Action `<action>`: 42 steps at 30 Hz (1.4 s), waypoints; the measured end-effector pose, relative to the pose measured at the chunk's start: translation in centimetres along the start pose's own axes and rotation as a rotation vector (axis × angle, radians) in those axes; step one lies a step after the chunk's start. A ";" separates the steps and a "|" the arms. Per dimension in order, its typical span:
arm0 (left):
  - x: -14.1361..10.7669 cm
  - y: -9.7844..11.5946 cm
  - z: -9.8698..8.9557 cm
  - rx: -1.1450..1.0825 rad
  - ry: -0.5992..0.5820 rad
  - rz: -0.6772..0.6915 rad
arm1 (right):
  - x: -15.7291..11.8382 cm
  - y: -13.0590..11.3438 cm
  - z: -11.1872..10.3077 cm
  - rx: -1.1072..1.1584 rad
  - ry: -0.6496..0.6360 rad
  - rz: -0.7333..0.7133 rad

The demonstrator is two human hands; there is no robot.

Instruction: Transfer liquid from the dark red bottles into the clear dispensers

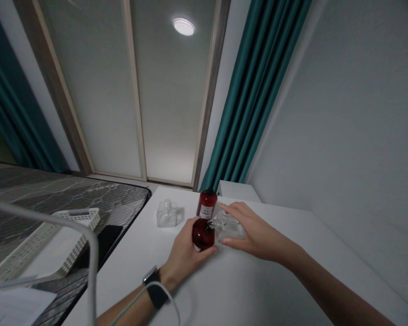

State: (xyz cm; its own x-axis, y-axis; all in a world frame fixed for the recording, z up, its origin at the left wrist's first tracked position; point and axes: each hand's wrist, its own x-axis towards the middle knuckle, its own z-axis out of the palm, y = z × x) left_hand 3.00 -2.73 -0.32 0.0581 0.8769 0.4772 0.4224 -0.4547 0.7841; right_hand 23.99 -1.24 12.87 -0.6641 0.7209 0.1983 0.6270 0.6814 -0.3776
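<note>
Steadying a dark-red bottle [200, 234] over the table [251, 290], our left hand [187, 249] curls its fingers around it; our right hand [255, 231] grips a clear glass bottle [231, 229] at three o'clock, tipped apparently to align the necks. A labelled red bottle [207, 199] stands at twelve.

Btls part-hidden by hands; several things cropped at edges.
L hand [192, 248] covers L side of near red btl [203, 233]; R hand [250, 228] hides R part of clear glass btl [226, 227]; can't tell if the two btls touch. Far red btl [207, 203]: base blocked by near one, label [206, 211] txt too small to read. Forearms [326, 276] cut off at near edge; basket [77, 246] & cable [92, 271] run off L, paper [17, 308] off near-L corner. Watch [151, 275] screen unclear.
</note>
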 end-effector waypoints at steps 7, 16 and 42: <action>0.0 0.5 -0.1 -0.032 0.005 -0.025 | 0.1 -0.1 0.0 -0.023 0.004 0.001; 0.0 0.4 0.0 -0.030 0.010 -0.009 | 0.1 0.0 0.1 -0.017 -0.003 0.000; -0.1 0.2 0.2 -0.045 -0.006 -0.028 | 0.2 0.0 0.0 0.011 -0.026 0.012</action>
State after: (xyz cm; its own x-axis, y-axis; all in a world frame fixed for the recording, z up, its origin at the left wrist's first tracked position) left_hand 3.23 -2.86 -0.25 0.0523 0.8904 0.4522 0.3830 -0.4361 0.8144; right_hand 23.84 -1.09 12.92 -0.6667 0.7257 0.1699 0.6310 0.6709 -0.3896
